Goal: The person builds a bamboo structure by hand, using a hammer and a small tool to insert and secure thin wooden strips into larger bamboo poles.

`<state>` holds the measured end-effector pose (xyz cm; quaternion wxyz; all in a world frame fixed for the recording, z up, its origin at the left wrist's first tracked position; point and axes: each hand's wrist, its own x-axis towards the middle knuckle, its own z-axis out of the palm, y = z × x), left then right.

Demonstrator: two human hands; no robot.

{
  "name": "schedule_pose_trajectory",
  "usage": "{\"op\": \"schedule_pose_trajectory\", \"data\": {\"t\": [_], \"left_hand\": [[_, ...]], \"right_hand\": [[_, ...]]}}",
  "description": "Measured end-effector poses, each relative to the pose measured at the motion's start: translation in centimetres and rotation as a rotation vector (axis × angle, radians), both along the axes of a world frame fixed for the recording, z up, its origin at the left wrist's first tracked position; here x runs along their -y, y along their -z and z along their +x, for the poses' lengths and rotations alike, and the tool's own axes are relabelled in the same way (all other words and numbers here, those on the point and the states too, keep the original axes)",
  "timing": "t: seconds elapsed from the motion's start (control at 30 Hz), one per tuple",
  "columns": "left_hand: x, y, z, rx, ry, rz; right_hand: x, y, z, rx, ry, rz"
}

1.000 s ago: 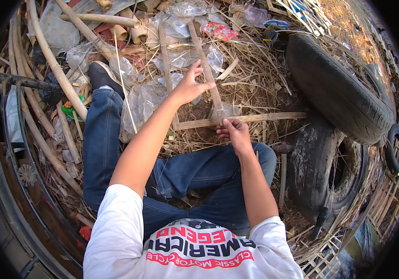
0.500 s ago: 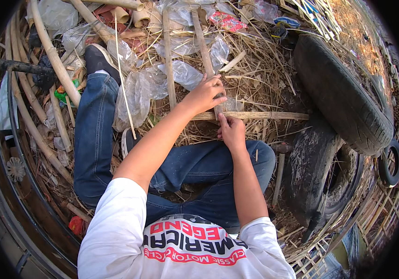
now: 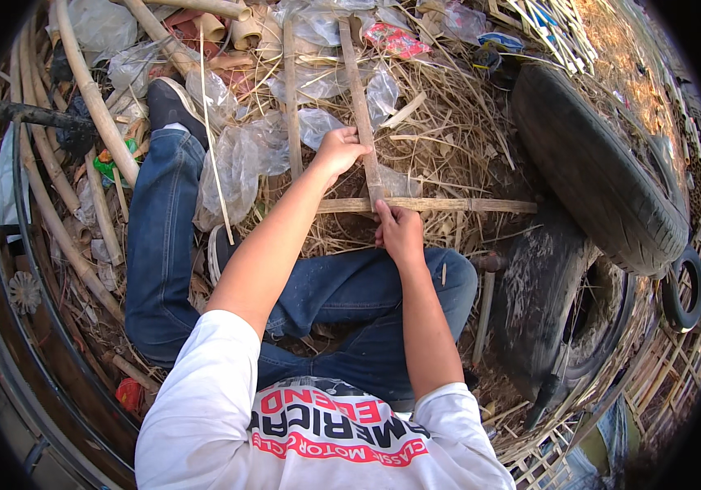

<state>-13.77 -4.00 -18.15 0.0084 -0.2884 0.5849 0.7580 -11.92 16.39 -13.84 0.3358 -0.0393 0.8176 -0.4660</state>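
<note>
A long bamboo strip (image 3: 356,82) runs away from me, its near end lying over a crosswise bamboo strip (image 3: 456,205). My left hand (image 3: 339,153) is closed at the left edge of the long strip, thumb and fingers against it. Where the two strips cross, my right hand (image 3: 401,233) pinches the long strip's near end, thumb on top and fingers curled below. Another lengthwise strip (image 3: 292,98) lies parallel on the left, and its near end stops close to my left forearm. The undersides of both grips are hidden.
Two worn tyres (image 3: 599,167) lean at the right, beside a hammer-like tool (image 3: 487,263). Clear plastic bags (image 3: 240,167), straw and shavings cover the ground. Bamboo poles (image 3: 93,94) lie on the left, and a thin stick (image 3: 214,139) stands near my shoe (image 3: 177,106).
My left hand has slid off the top of the long strip to its left edge. My right hand stays at the crossing, its thumb now on the strip's end.
</note>
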Motion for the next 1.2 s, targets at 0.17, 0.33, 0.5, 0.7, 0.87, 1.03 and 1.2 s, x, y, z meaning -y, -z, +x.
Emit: {"op": "schedule_pose_trajectory", "data": {"t": [0.17,0.33,0.5,0.7,0.87,1.03,1.2], "left_hand": [[-0.6,-0.9,-0.1,-0.085,-0.029,0.112],[-0.4,-0.1,-0.3,-0.103,-0.009,0.025],[1.0,-0.7,0.7,-0.053,0.108,-0.362],[3.7,-5.7,6.9,-0.166,-0.157,-0.292],[4.9,-6.7,16.5,-0.121,-0.386,-0.284],[3.0,-5.5,23.2,-0.012,-0.527,-0.285],[-3.7,-5.4,24.4,-0.072,-0.526,-0.843]], "right_hand": [[-0.3,0.1,-0.2,-0.001,0.011,0.032],[0.2,-0.6,0.0,-0.016,-0.019,0.116],[0.1,0.0,0.0,-0.008,-0.003,0.087],[-0.3,0.2,-0.2,0.047,0.049,0.014],[-0.3,-0.3,-0.1,0.027,0.038,-0.024],[-4.1,-4.9,0.5,-0.173,0.128,-0.216],[-12.0,-10.6,7.8,-0.476,0.012,-0.083]]}}
